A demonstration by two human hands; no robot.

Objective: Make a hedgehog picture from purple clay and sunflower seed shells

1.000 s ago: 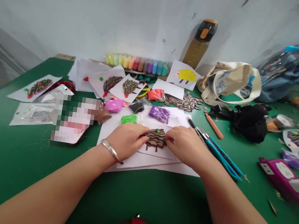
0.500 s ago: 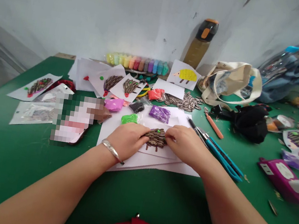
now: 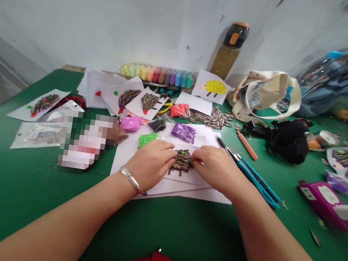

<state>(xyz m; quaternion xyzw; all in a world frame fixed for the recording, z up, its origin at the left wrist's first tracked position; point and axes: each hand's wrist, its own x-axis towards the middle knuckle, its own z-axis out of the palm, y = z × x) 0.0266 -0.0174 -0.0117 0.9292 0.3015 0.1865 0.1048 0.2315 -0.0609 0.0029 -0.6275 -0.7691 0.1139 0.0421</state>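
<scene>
Between my two hands a hedgehog figure (image 3: 183, 161) of striped sunflower seeds lies on white paper (image 3: 165, 187); it has brown legs and a green dot on top. My left hand (image 3: 152, 162), a silver bangle at its wrist, rests at the figure's left side with fingers stretched out. At the right edge my right hand (image 3: 210, 164) has its fingers curled into a pinch; whatever is between the fingertips is hidden. Just beyond the hands are a green clay packet (image 3: 147, 140), a purple clay packet (image 3: 183, 133) and a black clay packet (image 3: 157, 125).
Behind are a seed pile (image 3: 214, 118), a yellow hedgehog drawing (image 3: 213, 87), a row of coloured clay (image 3: 156, 74) and a bottle (image 3: 230, 51). To the right lie blue-handled tools (image 3: 259, 182), an orange pen-like tool (image 3: 246, 144) and a magenta glue gun (image 3: 329, 206). Finished seed hedgehogs (image 3: 45, 104) sit left.
My left hand's fingers have straightened and lifted a little from their closer grip at the figure's left side. The right hand stays pinched at the right edge. The view has shifted slightly.
</scene>
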